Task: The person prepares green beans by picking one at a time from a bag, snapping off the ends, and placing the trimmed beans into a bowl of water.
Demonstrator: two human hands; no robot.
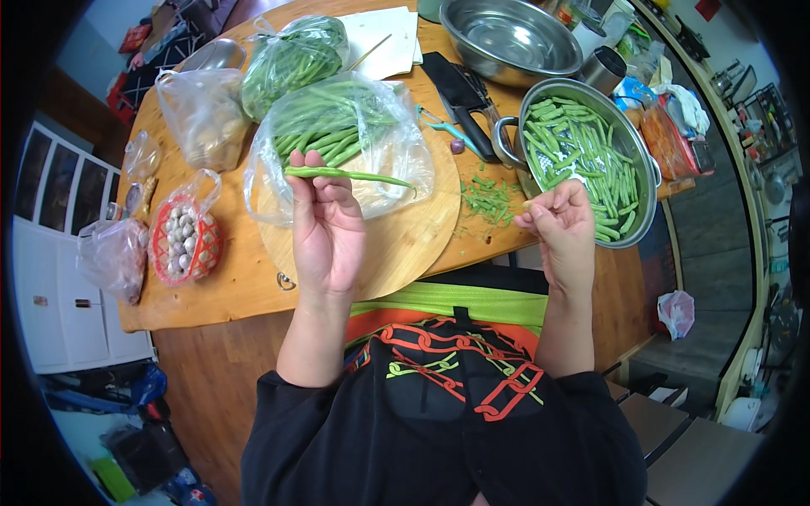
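Note:
My left hand [329, 231] holds up one long green bean [351, 174], thumb and fingers at its left end. The bean's thin tip points right, towards my other hand. My right hand [560, 231] has thumb and forefinger pinched together above the table's edge; a pale speck shows at the fingertips, too small to identify. Behind my left hand, a clear plastic bag [395, 161] of long green beans [329, 142] lies on a round wooden board [405, 253]. Snapped bean pieces [573, 148] fill much of a steel pot [647, 215] beyond my right hand. Green trimmings [487, 199] lie between board and pot.
A black-handled cleaver [452, 82] and a blue peeler [459, 133] lie behind the board. Farther back stands a steel basin [506, 38]. At left are a red net basket of garlic [183, 243], a bag of meat [117, 259] and another filled bag [205, 120].

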